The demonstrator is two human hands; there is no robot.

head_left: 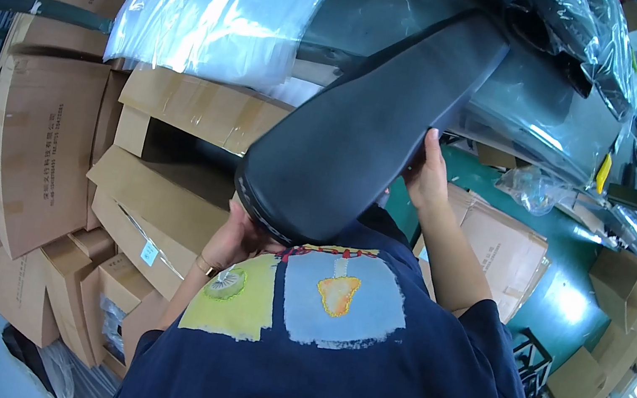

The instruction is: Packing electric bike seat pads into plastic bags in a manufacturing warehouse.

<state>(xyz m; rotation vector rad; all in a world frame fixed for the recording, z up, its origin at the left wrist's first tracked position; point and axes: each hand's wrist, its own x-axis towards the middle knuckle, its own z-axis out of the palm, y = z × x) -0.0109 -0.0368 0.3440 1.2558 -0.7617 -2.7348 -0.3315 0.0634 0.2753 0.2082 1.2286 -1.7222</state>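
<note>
A: Head view: where is the black seat cushion (pixel 366 122)?
B: Held up against the chest, over the open cardboard boxes (pixel 170 173).
A: And the hands?
B: The right hand (pixel 427 176) grips its right edge, fingers curled round it. The left hand (pixel 230 239) holds the lower end from beneath, fingers mostly hidden.
A: Behind it?
B: Clear plastic bags (pixel 216 6).

Black seat pad (pixel 366 122) (both hands)

Bright overhead light, glare on plastic wrap (pixel 215 10), fisheye bending, dark rim.
</note>
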